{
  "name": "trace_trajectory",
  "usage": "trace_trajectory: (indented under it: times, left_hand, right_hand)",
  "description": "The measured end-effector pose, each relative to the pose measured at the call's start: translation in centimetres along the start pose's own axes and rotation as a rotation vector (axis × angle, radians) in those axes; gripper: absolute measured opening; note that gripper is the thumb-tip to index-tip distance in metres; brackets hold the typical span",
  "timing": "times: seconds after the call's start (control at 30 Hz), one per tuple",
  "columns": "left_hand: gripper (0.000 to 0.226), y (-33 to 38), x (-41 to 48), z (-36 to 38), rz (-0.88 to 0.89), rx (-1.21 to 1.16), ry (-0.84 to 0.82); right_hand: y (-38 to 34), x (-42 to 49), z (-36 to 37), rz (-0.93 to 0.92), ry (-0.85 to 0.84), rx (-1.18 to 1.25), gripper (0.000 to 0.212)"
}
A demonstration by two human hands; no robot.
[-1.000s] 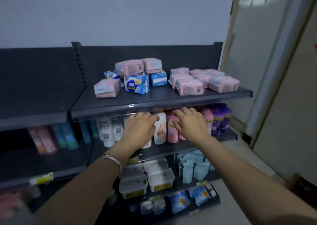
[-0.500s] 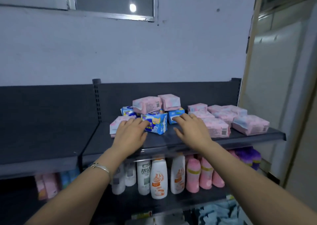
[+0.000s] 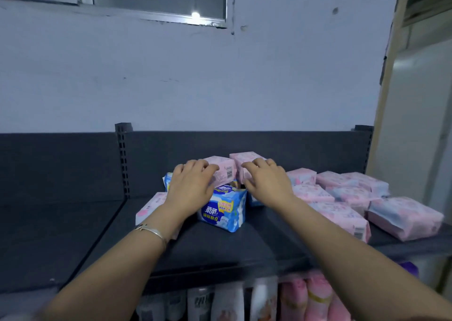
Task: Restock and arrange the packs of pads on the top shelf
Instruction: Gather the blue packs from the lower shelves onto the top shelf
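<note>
On the dark grey metal top shelf (image 3: 220, 247), the left hand (image 3: 193, 186) lay with slightly spread fingers curled over a barcoded pink pad pack (image 3: 223, 171). The right hand (image 3: 266, 183) curled likewise over a second pink pad pack (image 3: 244, 160). Both packs sat atop a blue plastic pad pack (image 3: 221, 210) printed with white Chinese characters too blurred to read. More pink packs (image 3: 406, 220) lay to the right, one showing a barcode.
</note>
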State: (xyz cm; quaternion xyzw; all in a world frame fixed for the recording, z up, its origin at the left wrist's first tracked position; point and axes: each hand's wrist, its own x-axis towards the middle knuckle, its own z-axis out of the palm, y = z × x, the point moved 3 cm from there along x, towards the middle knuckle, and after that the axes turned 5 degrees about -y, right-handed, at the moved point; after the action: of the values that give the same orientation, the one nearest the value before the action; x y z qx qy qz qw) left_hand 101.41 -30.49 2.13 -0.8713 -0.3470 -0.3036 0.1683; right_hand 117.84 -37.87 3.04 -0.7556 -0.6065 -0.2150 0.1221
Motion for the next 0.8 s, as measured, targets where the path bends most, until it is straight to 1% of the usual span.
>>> trace_trajectory:
  times: [0.07, 0.23, 0.3, 0.37, 0.4, 0.47, 0.53, 0.57, 0.6, 0.67, 0.73, 0.8]
  left_hand:
    - [0.041, 0.2, 2.0, 0.5, -0.030, 0.035, -0.036]
    - [0.061, 0.1, 6.4, 2.4, -0.173, 0.105, -0.209]
    - [0.063, -0.2, 7.5, 3.0, -0.235, 0.121, -0.248]
    - [0.064, -0.6, 8.4, 3.5, -0.305, 0.131, -0.308]
    - [0.066, -0.8, 8.7, 3.9, -0.347, 0.112, -0.353]
    - [0.074, -1.4, 8.9, 4.9, -0.454, 0.008, -0.500]
    - [0.091, -1.7, 8.9, 5.8, -0.533, -0.149, -0.630]
    - [0.096, -1.6, 8.8, 6.1, -0.549, -0.185, -0.660]
    - [0.098, -1.6, 8.7, 6.3, -0.557, -0.198, -0.668]
    - [0.094, -1.6, 8.4, 6.3, -0.569, -0.200, -0.658]
    - [0.083, -1.6, 8.0, 5.8, -0.550, -0.202, -0.612]
    - [0.077, -1.3, 7.4, 4.5, -0.514, -0.167, -0.529]
  right_hand:
    - [1.0, 2.1, 0.6, 0.012, 0.005, 0.018, 0.045]
    - [3.2, 7.1, 2.3, 0.025, -0.004, 0.085, 0.052]
    - [3.7, 8.9, 2.8, 0.038, -0.040, 0.128, 0.056]
    - [3.9, 10.2, 3.7, 0.062, -0.114, 0.180, 0.059]
    - [3.9, 10.6, 4.3, 0.077, -0.170, 0.218, 0.061]
    - [4.1, 11.1, 5.5, 0.099, -0.300, 0.306, 0.063]
    - [4.2, 11.3, 6.2, 0.099, -0.389, 0.343, 0.065]
    - [4.2, 11.3, 6.4, 0.095, -0.405, 0.340, 0.067]
    - [4.2, 11.2, 6.4, 0.094, -0.406, 0.336, 0.068]
    - [3.9, 11.0, 6.2, 0.104, -0.377, 0.340, 0.065]
    - [3.4, 10.4, 5.9, 0.124, -0.312, 0.344, 0.059]
    - [2.9, 9.7, 5.2, 0.137, -0.232, 0.323, 0.055]
